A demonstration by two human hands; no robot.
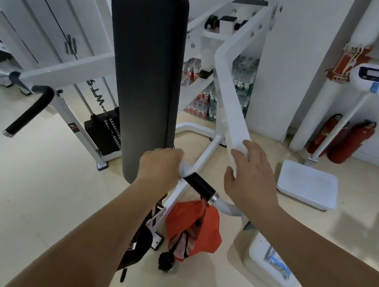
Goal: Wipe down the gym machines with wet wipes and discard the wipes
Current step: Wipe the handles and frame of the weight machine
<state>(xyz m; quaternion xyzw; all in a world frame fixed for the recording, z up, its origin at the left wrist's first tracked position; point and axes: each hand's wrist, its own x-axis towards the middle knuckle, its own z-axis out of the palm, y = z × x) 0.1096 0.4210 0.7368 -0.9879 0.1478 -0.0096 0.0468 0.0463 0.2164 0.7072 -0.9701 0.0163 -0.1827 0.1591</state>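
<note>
Your left hand [160,168] is curled tight around the wet wipe [183,168], pressing it on the thin white bar [203,160] just above the black grip [199,186], while your right hand [250,179] rests straight-fingered on the big white arm [230,105].

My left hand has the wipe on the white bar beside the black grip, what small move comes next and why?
Probably slide the wipe down onto the black grip: the left hand holds it on the white bar right at the grip's upper end, while the right hand rests on the white arm.
</note>
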